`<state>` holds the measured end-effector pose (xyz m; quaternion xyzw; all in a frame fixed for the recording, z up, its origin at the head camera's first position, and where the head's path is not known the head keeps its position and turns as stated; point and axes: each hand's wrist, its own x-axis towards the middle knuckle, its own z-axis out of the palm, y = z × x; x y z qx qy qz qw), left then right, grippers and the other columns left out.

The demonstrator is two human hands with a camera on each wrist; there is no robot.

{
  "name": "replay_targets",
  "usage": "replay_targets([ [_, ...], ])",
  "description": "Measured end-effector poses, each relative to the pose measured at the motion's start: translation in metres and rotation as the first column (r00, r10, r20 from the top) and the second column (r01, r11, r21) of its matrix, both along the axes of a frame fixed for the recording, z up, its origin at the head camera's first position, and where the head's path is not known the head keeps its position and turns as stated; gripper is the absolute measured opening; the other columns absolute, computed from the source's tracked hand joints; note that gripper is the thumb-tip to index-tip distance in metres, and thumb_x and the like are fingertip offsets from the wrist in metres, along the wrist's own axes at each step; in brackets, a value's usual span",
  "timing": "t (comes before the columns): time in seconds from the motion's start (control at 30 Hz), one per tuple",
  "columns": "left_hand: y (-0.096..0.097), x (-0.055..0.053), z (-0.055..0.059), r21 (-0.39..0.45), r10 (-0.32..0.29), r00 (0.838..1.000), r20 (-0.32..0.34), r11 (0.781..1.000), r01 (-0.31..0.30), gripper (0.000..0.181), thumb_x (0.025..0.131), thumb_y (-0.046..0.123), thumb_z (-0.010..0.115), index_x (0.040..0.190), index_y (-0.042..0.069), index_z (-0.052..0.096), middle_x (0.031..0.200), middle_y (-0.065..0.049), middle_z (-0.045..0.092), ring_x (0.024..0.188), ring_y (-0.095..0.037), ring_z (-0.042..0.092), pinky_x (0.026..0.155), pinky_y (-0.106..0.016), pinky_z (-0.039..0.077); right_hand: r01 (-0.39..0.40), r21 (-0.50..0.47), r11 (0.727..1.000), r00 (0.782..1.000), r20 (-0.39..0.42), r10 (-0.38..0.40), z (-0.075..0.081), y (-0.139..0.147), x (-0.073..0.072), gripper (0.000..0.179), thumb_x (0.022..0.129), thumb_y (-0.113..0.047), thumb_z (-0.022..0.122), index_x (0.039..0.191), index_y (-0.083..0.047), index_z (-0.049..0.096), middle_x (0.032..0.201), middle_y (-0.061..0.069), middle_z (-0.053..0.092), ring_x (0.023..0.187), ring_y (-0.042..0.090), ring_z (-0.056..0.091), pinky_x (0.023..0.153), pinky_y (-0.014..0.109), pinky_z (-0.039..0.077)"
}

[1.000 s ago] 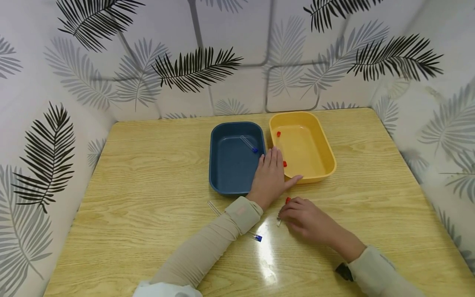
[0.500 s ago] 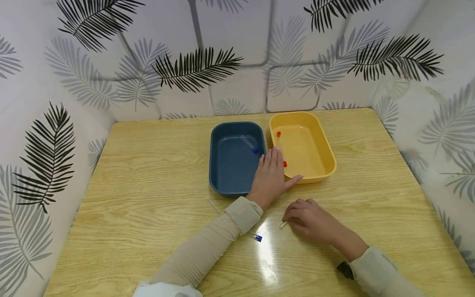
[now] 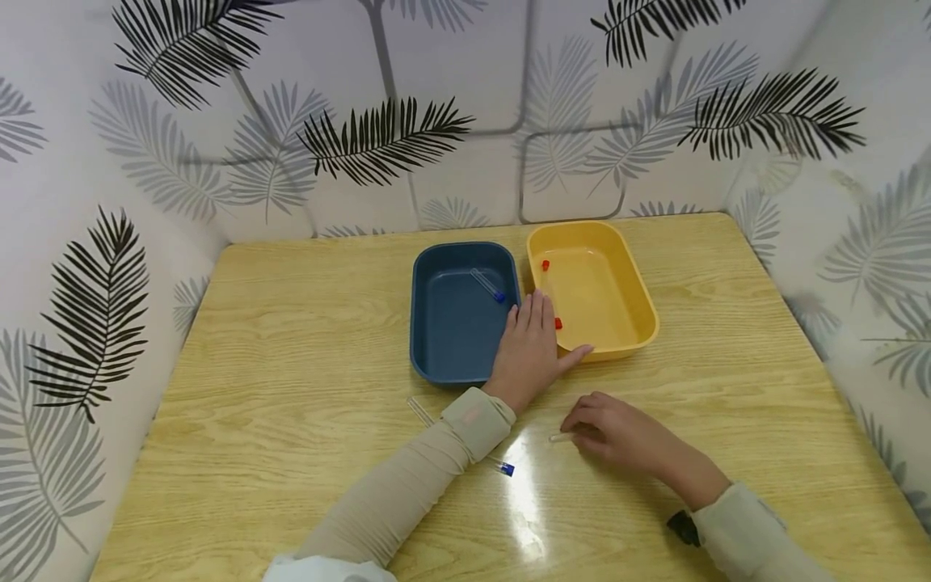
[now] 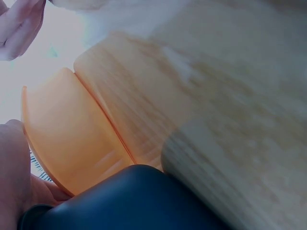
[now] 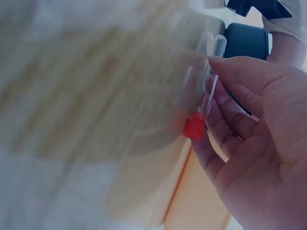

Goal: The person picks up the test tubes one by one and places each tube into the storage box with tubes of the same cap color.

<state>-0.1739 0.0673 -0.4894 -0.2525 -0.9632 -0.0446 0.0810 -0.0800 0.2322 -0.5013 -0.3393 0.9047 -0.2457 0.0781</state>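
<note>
My left hand lies across the neighbouring rims of a dark blue tray and a yellow tray, its fingers straight and its thumb out along the yellow rim. Low over the table, my right hand pinches a clear test tube between thumb and fingers. The tube's red cap shows in the right wrist view, while the head view shows only the clear end sticking out leftward. Under my left forearm lies another clear tube with a blue cap, its middle hidden by the sleeve.
Inside the blue tray lies a tube with a blue cap. Two red caps show in the yellow tray, one close to my left fingers. A patterned wall covering stands behind the wooden table.
My right hand has shifted slightly right, and the tube has turned so its clear end points left. Its red cap, visible earlier in the head view, is now hidden there. My left hand stays put.
</note>
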Motion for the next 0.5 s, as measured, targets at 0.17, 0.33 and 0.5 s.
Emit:
replay_targets([
  [0.17,0.0,-0.001,-0.0009,-0.01,0.002,1.0,0.001,1.0,-0.002,0.097,0.085,0.075,0.021,0.145,-0.002,0.025,0.149,-0.016,0.027,0.136,-0.027,0.026,0.11,-0.04,0.02,0.033,0.031,0.999,0.998,0.047,-0.034,0.0037,0.0062,-0.0007,0.016,0.085,-0.01,0.067,0.1,-0.015,0.068,0.099,-0.008,0.06,0.092,0.009,0.053,0.082,0.033,0.047],
  [0.33,0.0002,-0.0012,-0.0019,-0.01,0.001,1.0,-0.006,1.0,-0.001,0.097,0.085,0.075,0.02,0.144,-0.002,0.026,0.148,-0.017,0.027,0.136,-0.027,0.026,0.11,-0.04,0.02,0.045,0.032,0.998,0.997,0.068,-0.047,0.0019,0.0092,-0.0006,0.016,0.086,-0.011,0.066,0.101,-0.015,0.067,0.099,-0.008,0.06,0.092,0.009,0.053,0.081,0.033,0.047],
  [0.5,0.0003,-0.0012,-0.0027,-0.005,0.001,1.0,-0.017,1.0,-0.001,0.097,0.085,0.075,0.021,0.144,-0.002,0.027,0.148,-0.017,0.028,0.135,-0.027,0.027,0.109,-0.041,0.021,0.047,0.041,0.998,0.995,0.087,-0.051,0.0002,0.0106,-0.0005,0.016,0.085,-0.01,0.065,0.101,-0.015,0.065,0.099,-0.008,0.058,0.089,0.007,0.052,0.08,0.033,0.047],
])
